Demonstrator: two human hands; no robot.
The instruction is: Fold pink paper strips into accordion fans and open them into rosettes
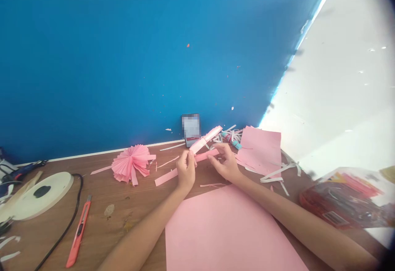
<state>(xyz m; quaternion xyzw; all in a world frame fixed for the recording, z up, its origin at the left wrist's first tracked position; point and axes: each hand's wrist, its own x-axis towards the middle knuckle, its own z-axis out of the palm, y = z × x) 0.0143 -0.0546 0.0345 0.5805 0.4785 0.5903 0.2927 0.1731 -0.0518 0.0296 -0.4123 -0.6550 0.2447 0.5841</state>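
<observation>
My left hand (186,169) is closed around the lower end of a narrow folded pink paper bundle (207,139), which tilts up to the right and seems tied about its middle. A flat pink paper strip (166,177) runs behind that hand, its left end over the table. At its other end, my right hand (227,163) pinches the strip between thumb and fingers. Beneath my forearms lies a large pink paper sheet (228,230). To the left sits a pleated pink paper rosette (131,164) with loose strips on it.
An orange-red box cutter (79,232) and a black cable (63,234) lie left, beside a round white disc (46,197). A phone (191,129) leans on the blue wall. Pink sheets (262,149), paper scraps (282,172) and a plastic bag (348,197) are on the right.
</observation>
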